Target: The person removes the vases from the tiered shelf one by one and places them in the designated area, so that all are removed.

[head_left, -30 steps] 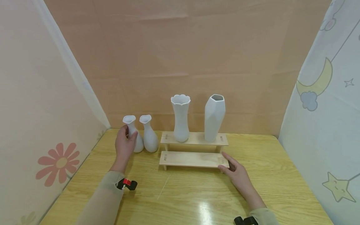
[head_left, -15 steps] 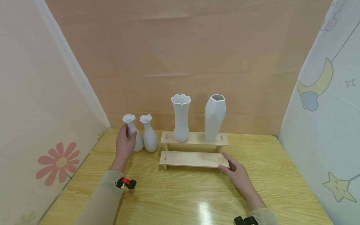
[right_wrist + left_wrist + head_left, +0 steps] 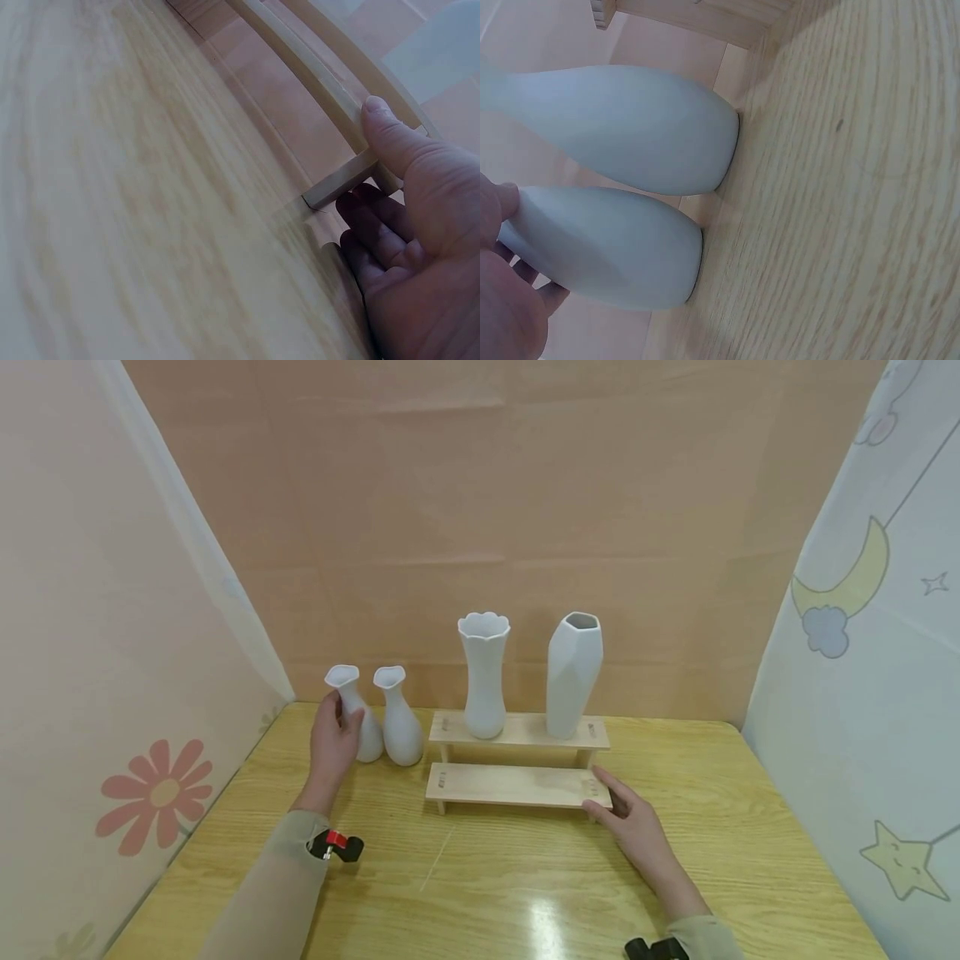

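My left hand (image 3: 333,747) holds the leftmost small white bud vase (image 3: 369,739) by its neck, thumb on the near side and fingers behind. In the left wrist view this vase's base is at the tabletop, beside the second small vase (image 3: 637,127). My right hand (image 3: 637,827) grips the right end of the lower shelf of a two-tier wooden stand (image 3: 517,783), thumb at the front edge. The right wrist view shows the thumb (image 3: 394,139) on the shelf's edge and fingers curled beside its leg (image 3: 341,180).
On the stand's upper shelf (image 3: 517,729) stand a tall scalloped-rim white vase (image 3: 484,681) and a faceted white vase (image 3: 573,677). A peach backdrop (image 3: 480,510) rises behind the wooden table (image 3: 495,885), with patterned cloth walls on both sides.
The leftmost small vase in my left hand has shifted very slightly toward the back. My right hand and the stand stay where they were.
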`<state>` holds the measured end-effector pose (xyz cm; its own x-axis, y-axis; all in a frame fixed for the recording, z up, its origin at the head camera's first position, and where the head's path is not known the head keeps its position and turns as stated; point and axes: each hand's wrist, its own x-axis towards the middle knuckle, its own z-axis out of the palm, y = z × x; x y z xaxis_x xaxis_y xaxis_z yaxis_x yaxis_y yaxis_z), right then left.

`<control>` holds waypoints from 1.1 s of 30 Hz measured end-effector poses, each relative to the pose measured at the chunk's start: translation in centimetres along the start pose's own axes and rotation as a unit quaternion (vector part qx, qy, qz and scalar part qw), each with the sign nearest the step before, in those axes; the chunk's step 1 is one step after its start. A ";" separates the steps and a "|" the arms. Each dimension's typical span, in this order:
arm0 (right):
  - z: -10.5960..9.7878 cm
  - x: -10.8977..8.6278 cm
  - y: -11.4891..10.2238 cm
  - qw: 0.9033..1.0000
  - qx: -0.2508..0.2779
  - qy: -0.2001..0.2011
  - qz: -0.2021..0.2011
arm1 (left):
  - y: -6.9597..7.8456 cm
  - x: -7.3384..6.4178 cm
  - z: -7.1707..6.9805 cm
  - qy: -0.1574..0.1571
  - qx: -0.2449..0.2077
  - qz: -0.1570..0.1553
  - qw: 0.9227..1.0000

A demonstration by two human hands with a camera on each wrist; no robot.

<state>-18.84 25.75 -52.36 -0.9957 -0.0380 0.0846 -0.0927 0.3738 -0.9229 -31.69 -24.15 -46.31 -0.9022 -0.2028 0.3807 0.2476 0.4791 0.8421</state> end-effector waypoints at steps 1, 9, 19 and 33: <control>0.0 0.0 0.0 1.000 0.000 0.000 0.000 | -0.1 0.0 0.0 0.000 -0.002 0.000 1.000; 0.0 0.0 0.1 1.000 -0.001 0.005 0.000 | 0.2 0.0 0.1 0.001 -0.001 -0.004 1.000; 0.1 0.0 0.2 1.000 -0.005 0.005 -0.001 | 0.7 -1.5 -0.7 0.069 0.011 -0.004 0.998; 0.0 0.0 0.1 1.000 -0.009 0.006 -0.001 | 6.3 -3.6 -1.6 0.130 -0.029 0.054 0.990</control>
<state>-18.82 25.76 -52.49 -0.9955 -0.0270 0.0907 -0.0940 0.3912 -0.9155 -26.31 -21.74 -41.81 -0.7498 -0.3704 0.5482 0.3637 0.4614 0.8092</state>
